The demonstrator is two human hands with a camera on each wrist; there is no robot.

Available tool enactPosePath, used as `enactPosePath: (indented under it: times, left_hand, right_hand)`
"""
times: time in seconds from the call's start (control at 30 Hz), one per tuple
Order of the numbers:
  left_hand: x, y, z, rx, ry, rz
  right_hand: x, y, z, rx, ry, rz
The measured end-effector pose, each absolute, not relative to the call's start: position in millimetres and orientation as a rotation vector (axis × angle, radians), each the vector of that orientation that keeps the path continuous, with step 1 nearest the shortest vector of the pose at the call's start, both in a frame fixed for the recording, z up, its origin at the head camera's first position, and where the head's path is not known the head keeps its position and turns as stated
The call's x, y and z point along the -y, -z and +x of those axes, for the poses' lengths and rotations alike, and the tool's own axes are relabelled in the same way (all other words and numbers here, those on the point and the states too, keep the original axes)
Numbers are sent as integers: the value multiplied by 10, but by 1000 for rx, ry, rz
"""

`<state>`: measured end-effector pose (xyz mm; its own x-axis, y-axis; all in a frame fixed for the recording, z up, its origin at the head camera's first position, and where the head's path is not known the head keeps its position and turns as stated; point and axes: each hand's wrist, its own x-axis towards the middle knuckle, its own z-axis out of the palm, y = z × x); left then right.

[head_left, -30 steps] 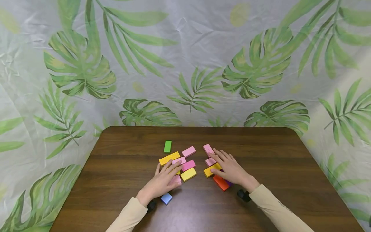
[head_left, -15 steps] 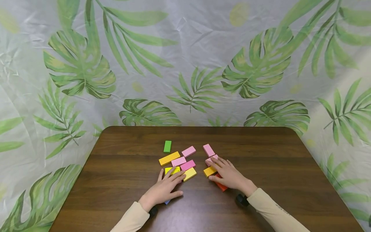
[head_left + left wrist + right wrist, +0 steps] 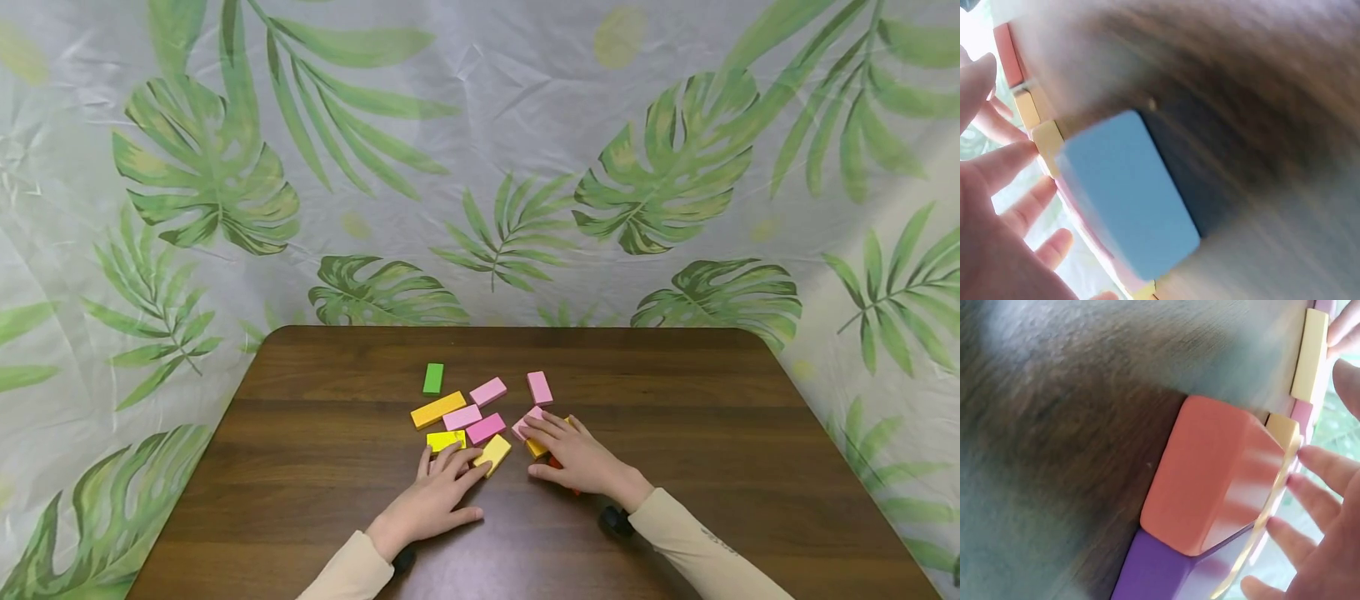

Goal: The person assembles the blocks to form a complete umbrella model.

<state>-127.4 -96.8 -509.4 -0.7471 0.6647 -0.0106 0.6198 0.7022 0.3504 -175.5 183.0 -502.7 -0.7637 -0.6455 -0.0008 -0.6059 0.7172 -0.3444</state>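
Note:
My left hand [image 3: 431, 502], fingers spread, touches a pale yellow block [image 3: 494, 453] with its fingertips. Under and beside those fingers lies a bright yellow block [image 3: 444, 439]. A blue block [image 3: 1129, 194] shows close up in the left wrist view; the left hand hides it from the head view. My right hand [image 3: 583, 458] rests its extended fingertips on a pink block [image 3: 528, 422]. Partly beneath that hand lie an orange block [image 3: 536, 449] and a red block [image 3: 1210, 475]. A purple block [image 3: 1154, 569] adjoins the red one in the right wrist view.
Farther back on the wooden table [image 3: 315, 467] lie a green block [image 3: 433, 378], a long orange block [image 3: 438, 410], light pink blocks and a deeper pink block [image 3: 486, 429]. A leaf-patterned cloth [image 3: 510, 125] hangs behind the table.
My left hand has moved right and nearer the front edge, and the pale yellow block has turned. The right hand has slid left with the pink block; the pink block behind it has turned straighter.

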Motion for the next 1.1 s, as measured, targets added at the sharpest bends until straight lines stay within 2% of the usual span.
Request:
enactPosePath:
  times: [0.37, 1.1]
  left_hand:
    - [972, 5104, -1287, -2740, -538, 1038]
    - [754, 5110, -1148, -2791, -424, 1081]
  right_hand:
    - [-1790, 5016, -1747, -2852, 516, -1011]
    - [-1633, 4985, -1797, -2738, 543, -1188]
